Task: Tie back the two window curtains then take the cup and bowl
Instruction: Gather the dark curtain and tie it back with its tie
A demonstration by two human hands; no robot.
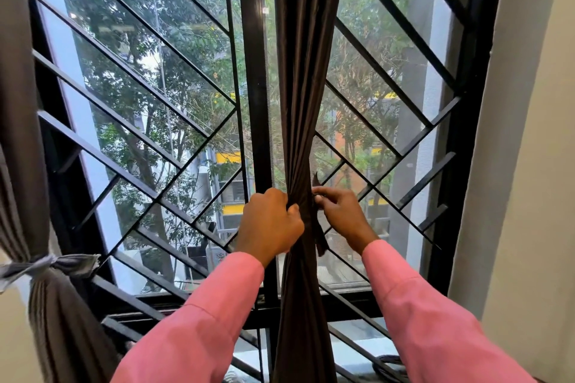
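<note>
1. Far left of the left hand, the grey curtain hangs at the view's edge, cinched by a pale tie.
2. Bare window grille spans the room between.
3. The left hand grips the gathered dark curtain, fingers curled round it.
4. At the curtain's right edge, the right hand pinches a dark strip.
5. Further right comes more grille, then the wall.

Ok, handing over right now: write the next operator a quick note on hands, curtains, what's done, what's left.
Left hand grips the gathered dark curtain.
Right hand pinches the dark tie strip beside it; the tie looks unfinished.
Done: grey curtain at the left is bound with a pale tie.
Left: finish this tie, then take the cup and bowl, neither in view.
</note>
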